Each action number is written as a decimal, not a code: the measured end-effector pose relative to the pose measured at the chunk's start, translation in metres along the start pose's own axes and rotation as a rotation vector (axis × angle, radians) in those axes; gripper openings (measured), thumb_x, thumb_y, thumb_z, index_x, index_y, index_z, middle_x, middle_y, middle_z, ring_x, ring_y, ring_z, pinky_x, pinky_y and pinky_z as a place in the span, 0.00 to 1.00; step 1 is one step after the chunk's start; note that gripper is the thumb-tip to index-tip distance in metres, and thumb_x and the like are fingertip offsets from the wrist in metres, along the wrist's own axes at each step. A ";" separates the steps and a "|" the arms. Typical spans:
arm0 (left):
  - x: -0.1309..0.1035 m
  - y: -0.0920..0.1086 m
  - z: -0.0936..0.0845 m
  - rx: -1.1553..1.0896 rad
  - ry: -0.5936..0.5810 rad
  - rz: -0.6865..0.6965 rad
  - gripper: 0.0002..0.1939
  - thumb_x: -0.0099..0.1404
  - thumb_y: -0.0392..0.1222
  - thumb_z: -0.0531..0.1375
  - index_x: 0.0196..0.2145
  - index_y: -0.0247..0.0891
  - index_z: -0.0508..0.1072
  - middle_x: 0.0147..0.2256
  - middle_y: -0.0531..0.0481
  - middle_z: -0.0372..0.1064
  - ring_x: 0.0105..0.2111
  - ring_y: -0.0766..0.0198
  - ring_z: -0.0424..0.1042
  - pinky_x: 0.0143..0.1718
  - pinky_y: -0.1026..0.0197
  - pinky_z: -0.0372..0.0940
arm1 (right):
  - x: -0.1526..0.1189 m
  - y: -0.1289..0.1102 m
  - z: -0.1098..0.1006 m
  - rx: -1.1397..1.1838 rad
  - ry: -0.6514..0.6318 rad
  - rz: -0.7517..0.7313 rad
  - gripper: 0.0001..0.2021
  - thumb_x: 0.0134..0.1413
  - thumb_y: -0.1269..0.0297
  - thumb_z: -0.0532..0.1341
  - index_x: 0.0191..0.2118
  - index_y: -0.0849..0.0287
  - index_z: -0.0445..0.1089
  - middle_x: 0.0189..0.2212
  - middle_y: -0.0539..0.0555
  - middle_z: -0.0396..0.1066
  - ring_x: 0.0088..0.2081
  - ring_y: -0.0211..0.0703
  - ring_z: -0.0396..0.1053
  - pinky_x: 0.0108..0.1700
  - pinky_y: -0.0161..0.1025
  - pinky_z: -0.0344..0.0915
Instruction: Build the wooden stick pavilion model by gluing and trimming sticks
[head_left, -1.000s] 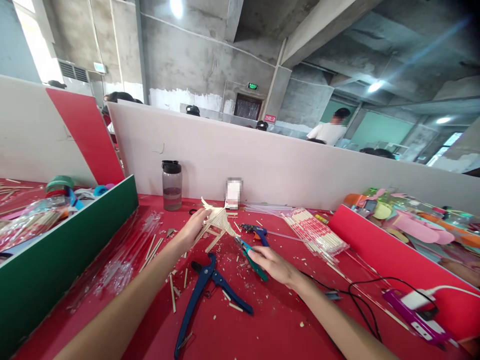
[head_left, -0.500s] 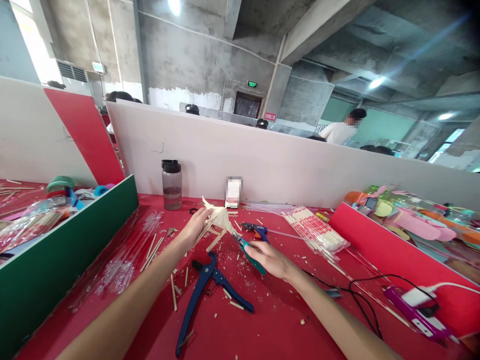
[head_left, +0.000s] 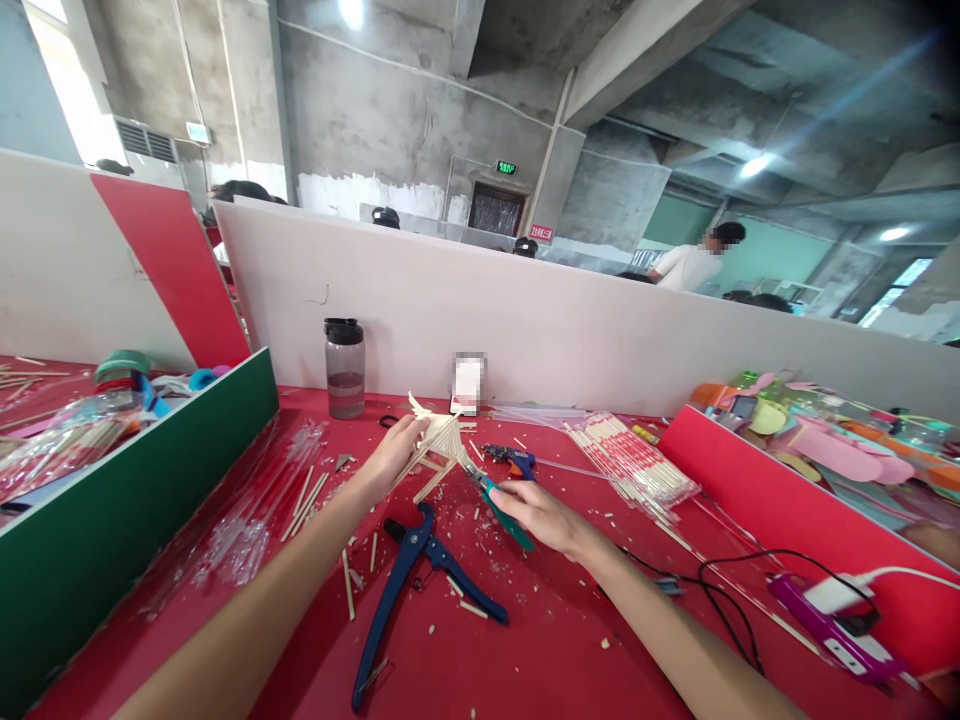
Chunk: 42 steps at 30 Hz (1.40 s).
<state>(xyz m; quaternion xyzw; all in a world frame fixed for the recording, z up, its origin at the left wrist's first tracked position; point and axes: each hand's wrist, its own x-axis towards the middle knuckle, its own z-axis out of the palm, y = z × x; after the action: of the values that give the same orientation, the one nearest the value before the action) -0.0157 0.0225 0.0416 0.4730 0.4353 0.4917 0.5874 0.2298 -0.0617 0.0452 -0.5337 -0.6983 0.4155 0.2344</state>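
Note:
My left hand (head_left: 395, 452) grips the left side of a small model made of thin wooden sticks (head_left: 444, 436), with a sloping roof and upturned corners. In my right hand (head_left: 534, 512) are pliers with green handles (head_left: 507, 514). Their metal jaws touch or lie right beside the model's lower right roof corner; which of the two is too small to tell. Nearer to me, a blue pipe cutter (head_left: 409, 560) lies with its handles spread. A blue glue gun (head_left: 511, 460) rests behind the pliers.
A bottle (head_left: 345, 380) and a propped phone (head_left: 468, 385) stand by the white partition (head_left: 562, 330). Packed sticks (head_left: 634, 455) lie right, plastic wrappers (head_left: 247, 520) left. Cables run to a purple power strip (head_left: 832, 625). Offcuts dot the red table (head_left: 570, 660). A person (head_left: 694, 262) is beyond the partition.
The model and my left hand have shifted very slightly to the right. The pliers stay at the same roof corner. Beyond the partition, the person has moved a little to the right.

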 end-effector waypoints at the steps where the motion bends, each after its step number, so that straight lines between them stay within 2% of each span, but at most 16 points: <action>1: 0.000 0.000 0.000 0.002 -0.006 -0.002 0.15 0.65 0.50 0.60 0.43 0.38 0.72 0.32 0.49 0.75 0.22 0.64 0.74 0.15 0.69 0.59 | 0.000 0.000 0.000 0.008 0.004 0.002 0.26 0.60 0.39 0.56 0.41 0.59 0.75 0.31 0.50 0.72 0.34 0.43 0.65 0.38 0.38 0.57; 10: 0.003 -0.002 -0.003 -0.003 -0.022 -0.004 0.17 0.64 0.52 0.60 0.44 0.37 0.72 0.30 0.49 0.75 0.21 0.64 0.74 0.15 0.69 0.58 | 0.003 0.005 0.004 0.131 -0.026 -0.011 0.27 0.58 0.37 0.57 0.39 0.60 0.74 0.32 0.52 0.74 0.33 0.43 0.67 0.38 0.38 0.60; 19: 0.007 -0.005 -0.004 -0.020 -0.011 0.018 0.16 0.63 0.52 0.62 0.40 0.36 0.73 0.27 0.52 0.72 0.20 0.66 0.71 0.14 0.69 0.58 | -0.001 0.003 0.001 0.065 -0.003 -0.019 0.26 0.59 0.38 0.57 0.39 0.60 0.74 0.32 0.52 0.73 0.34 0.43 0.66 0.38 0.37 0.58; 25: 0.005 -0.002 -0.003 -0.035 -0.016 0.015 0.15 0.63 0.50 0.61 0.41 0.36 0.73 0.26 0.52 0.72 0.18 0.66 0.70 0.13 0.68 0.58 | 0.000 0.003 0.001 0.125 0.000 0.039 0.26 0.57 0.37 0.58 0.41 0.59 0.74 0.30 0.51 0.72 0.32 0.42 0.65 0.35 0.36 0.57; 33: 0.004 -0.003 -0.004 -0.046 -0.008 0.036 0.17 0.59 0.52 0.64 0.39 0.37 0.73 0.29 0.51 0.73 0.22 0.65 0.73 0.17 0.68 0.61 | 0.000 0.004 0.000 0.164 0.005 0.088 0.27 0.55 0.37 0.60 0.45 0.58 0.74 0.32 0.51 0.72 0.35 0.43 0.66 0.37 0.37 0.58; 42: 0.005 -0.003 -0.003 0.007 0.025 0.051 0.19 0.58 0.54 0.62 0.39 0.35 0.73 0.29 0.50 0.73 0.21 0.65 0.69 0.16 0.67 0.59 | -0.003 0.004 -0.002 -0.021 0.060 0.063 0.27 0.59 0.38 0.57 0.46 0.59 0.74 0.37 0.53 0.74 0.38 0.46 0.67 0.38 0.38 0.59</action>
<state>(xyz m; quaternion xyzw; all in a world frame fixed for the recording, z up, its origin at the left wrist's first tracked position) -0.0177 0.0274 0.0383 0.4799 0.4320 0.5108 0.5676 0.2343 -0.0630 0.0436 -0.5700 -0.6781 0.3993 0.2364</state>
